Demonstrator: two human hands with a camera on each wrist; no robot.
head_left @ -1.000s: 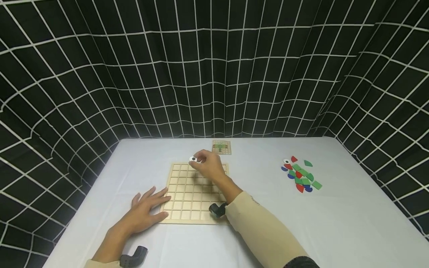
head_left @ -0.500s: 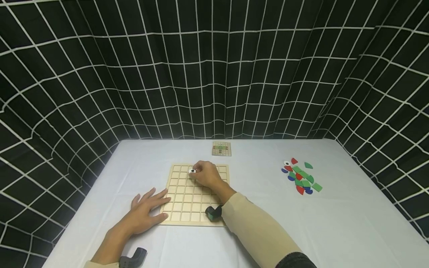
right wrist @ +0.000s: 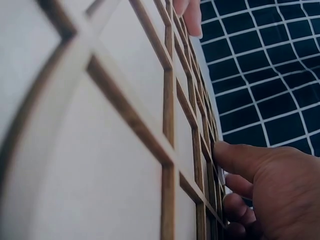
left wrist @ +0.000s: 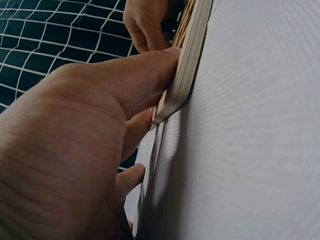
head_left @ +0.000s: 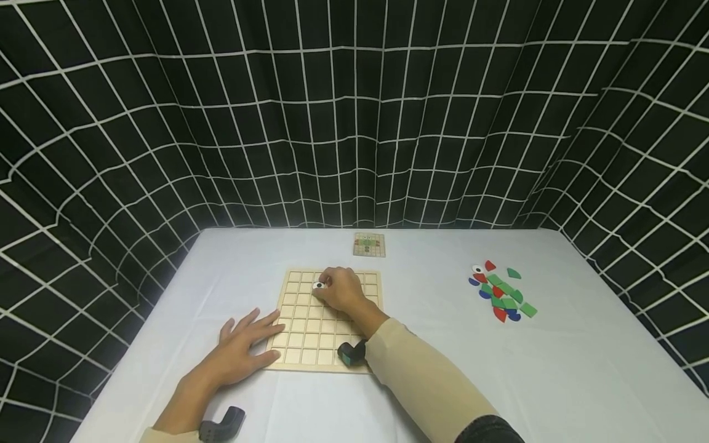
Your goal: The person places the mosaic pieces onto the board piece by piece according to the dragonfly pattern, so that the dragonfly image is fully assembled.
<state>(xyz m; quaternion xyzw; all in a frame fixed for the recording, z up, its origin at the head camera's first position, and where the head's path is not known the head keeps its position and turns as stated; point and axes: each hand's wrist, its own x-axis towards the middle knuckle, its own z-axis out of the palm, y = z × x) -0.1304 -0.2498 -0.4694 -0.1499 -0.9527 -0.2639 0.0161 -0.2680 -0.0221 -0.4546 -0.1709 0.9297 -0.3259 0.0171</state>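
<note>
A square wooden grid board lies on the white table, its raised strips seen close up in the right wrist view. Thumb and fingers of my right hand pinch a small white eye tile with a black dot, at the board's upper rows, left of centre. How fully the tile sits in a cell is hidden by the hand. My left hand rests with fingers spread at the board's left side. In the left wrist view its thumb touches the board's edge.
Behind the board lies a small pattern card. To the right is a loose group of flat red, green and blue pieces, including a green tile and another white eye tile. A black curtain with white grid lines surrounds the table.
My right hand has come down and toward me with the eye tile, from above the board's far edge onto its upper rows. My left hand has stayed in place.
</note>
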